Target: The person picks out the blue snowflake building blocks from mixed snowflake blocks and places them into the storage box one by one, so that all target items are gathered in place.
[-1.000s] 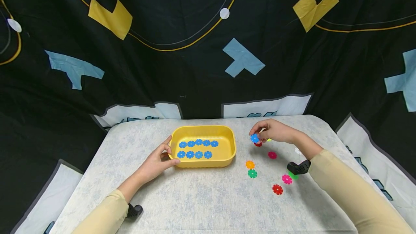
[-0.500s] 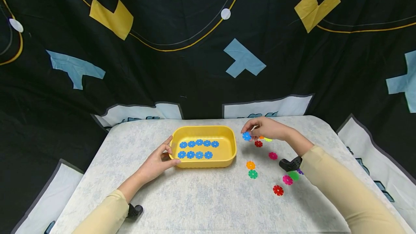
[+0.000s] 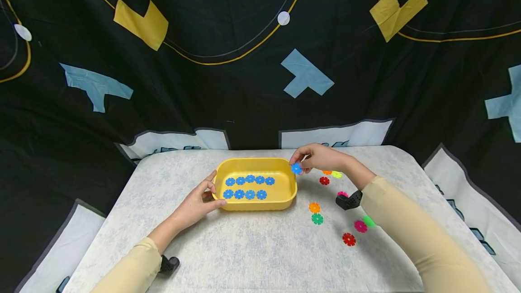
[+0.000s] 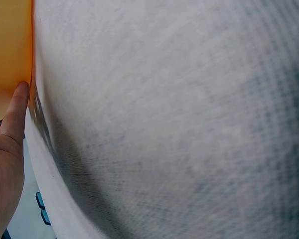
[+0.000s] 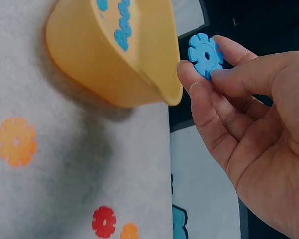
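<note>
My right hand [image 3: 319, 156] pinches a blue snowflake disc [image 3: 296, 168] between thumb and fingertips, just above the right end of a yellow plastic basin [image 3: 256, 205]. In the right wrist view the notched blue disc [image 5: 206, 56] shows its centre hole, and it is apart from the rim. Inside the basin lie two rows of blue discs [image 3: 250, 195], several in each. At the basin's left end, my left hand [image 3: 197, 200] holds the wall, thumb at the front corner and fingers along the side. The left wrist view shows one finger [image 4: 19, 107] against the basin wall.
Loose discs lie on the cloth-covered table [image 3: 252, 252] right of the basin: orange [image 3: 314, 207], green [image 3: 317, 219], red [image 3: 348, 239], pink [image 3: 360, 226] and yellow [image 3: 336, 174] among them. Some are partly hidden under the right arm. A black curtain [image 3: 252, 103] hangs behind.
My right hand has carried the blue disc leftward from over the loose discs to the basin's right rim. The left hand and the basin have stayed put.
</note>
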The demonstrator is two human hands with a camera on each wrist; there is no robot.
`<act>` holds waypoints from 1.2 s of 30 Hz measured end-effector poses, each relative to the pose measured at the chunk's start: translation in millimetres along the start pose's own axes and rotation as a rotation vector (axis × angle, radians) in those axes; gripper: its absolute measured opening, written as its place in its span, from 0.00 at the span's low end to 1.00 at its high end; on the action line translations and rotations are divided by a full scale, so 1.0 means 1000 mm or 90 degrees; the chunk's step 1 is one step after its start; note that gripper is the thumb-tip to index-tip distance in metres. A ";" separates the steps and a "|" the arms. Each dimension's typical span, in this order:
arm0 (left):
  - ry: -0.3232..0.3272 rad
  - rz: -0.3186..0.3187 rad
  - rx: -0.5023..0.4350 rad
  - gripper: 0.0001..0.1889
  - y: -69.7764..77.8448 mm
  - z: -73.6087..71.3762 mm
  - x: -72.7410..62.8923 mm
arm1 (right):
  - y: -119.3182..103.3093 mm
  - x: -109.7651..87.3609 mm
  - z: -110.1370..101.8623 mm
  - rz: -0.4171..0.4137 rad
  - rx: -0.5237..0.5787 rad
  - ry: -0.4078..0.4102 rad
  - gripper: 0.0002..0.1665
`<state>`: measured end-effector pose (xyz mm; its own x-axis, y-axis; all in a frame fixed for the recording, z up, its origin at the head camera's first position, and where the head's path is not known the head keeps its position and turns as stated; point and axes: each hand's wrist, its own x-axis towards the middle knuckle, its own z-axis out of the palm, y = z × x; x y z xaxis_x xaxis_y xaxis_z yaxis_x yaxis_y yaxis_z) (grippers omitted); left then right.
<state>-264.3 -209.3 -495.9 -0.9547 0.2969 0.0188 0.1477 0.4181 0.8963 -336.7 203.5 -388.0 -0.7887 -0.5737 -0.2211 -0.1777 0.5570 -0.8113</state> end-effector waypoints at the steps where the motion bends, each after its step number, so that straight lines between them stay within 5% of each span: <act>1: 0.000 -0.001 0.002 0.22 0.000 0.000 0.000 | -0.001 0.003 0.001 -0.001 -0.002 -0.004 0.12; 22: -0.012 0.008 0.003 0.25 0.004 -0.002 0.000 | -0.031 0.044 0.013 0.005 -0.049 -0.104 0.15; 36: -0.008 0.003 0.009 0.26 0.000 -0.002 -0.001 | -0.029 0.064 0.035 0.001 -0.029 -0.144 0.17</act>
<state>-263.8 -211.4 -494.8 -0.9508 0.3093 0.0177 0.1559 0.4285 0.8900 -361.0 129.1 -397.5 -0.6374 -0.6904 -0.3420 -0.2071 0.5811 -0.7871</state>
